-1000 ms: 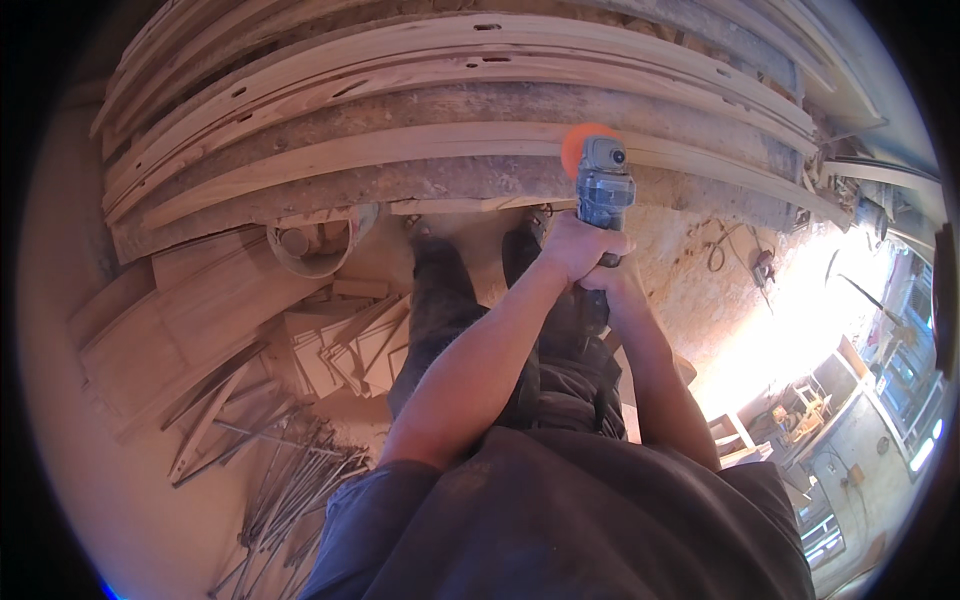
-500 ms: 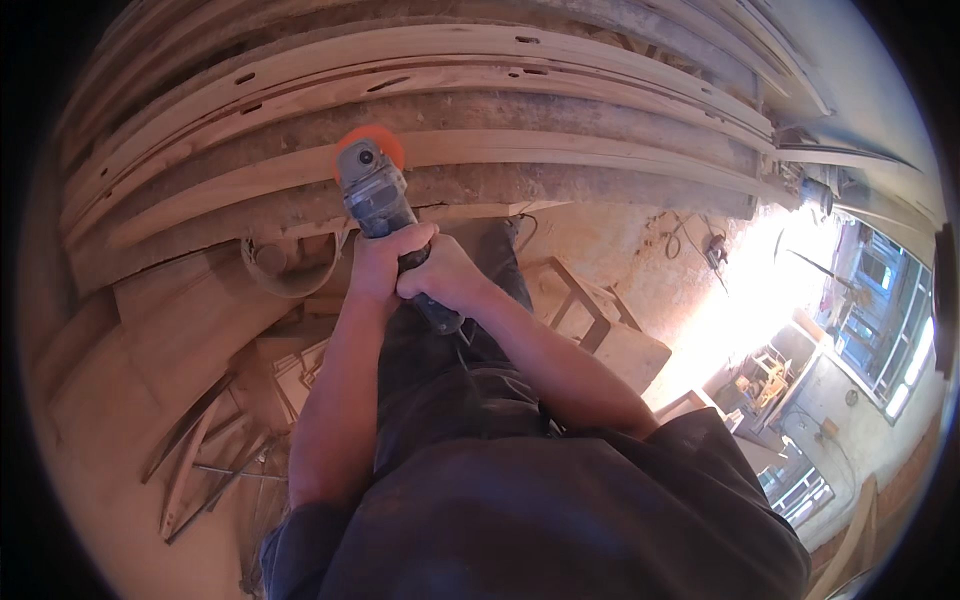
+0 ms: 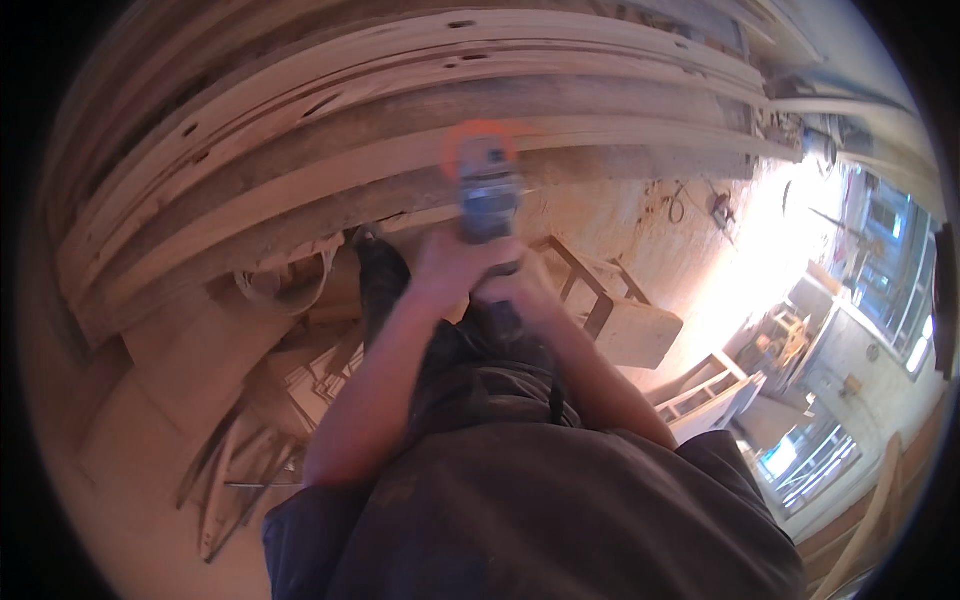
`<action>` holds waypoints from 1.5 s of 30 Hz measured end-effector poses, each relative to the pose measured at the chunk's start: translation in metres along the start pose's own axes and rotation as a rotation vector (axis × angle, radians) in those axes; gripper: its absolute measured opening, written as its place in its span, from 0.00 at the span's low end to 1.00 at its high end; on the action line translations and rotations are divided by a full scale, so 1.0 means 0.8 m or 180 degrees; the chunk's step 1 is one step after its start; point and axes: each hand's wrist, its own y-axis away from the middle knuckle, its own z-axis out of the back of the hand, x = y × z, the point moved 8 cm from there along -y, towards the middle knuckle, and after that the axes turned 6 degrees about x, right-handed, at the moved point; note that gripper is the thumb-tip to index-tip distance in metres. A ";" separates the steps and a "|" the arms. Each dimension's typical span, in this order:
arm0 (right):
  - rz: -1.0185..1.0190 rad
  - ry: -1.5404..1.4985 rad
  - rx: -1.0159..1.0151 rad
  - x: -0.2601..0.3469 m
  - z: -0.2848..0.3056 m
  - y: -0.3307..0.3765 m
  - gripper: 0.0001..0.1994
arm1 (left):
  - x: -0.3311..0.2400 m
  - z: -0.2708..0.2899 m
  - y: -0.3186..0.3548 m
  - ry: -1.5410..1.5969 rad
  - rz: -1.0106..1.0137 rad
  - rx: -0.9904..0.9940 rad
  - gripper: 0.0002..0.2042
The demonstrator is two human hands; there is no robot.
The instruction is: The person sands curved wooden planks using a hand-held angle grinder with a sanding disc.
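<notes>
Both of my hands grip a grey angle grinder with an orange sanding disc at its tip. My left hand wraps the body from the left, and my right hand holds the rear part just behind it. The disc rests against the edge of a long curved wooden beam, one of several stacked planks running across the upper part of the head view. The picture is blurred by motion.
Loose wood offcuts and thin strips lie on the sawdust floor at the left. A small wooden stool or frame stands to the right of my legs. A bright doorway and workshop clutter are at the far right.
The view has swung, and the grinder has slid along the beam edge between frames. Both hands have kept their hold on it.
</notes>
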 end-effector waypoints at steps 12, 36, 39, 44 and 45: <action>-0.0112 -0.0303 -0.0085 0.010 0.079 0.001 0.23 | -0.076 0.142 0.060 -0.3562 -0.0787 -0.2192 0.25; -0.0186 -0.0832 -0.0781 0.006 0.266 0.027 0.14 | -0.121 -0.085 -0.062 -0.2067 -0.1376 -0.1388 0.26; -0.0052 -0.0315 -0.0294 0.038 0.150 -0.004 0.20 | -0.046 -0.097 -0.054 0.0519 -0.0277 -0.0525 0.22; 0.0020 0.0242 0.0428 0.042 0.021 -0.055 0.20 | -0.019 -0.022 -0.036 0.2030 -0.0107 -0.0353 0.18; 0.0094 0.0152 0.0513 0.047 0.006 -0.054 0.18 | -0.014 -0.012 -0.032 0.2025 -0.0095 -0.0392 0.17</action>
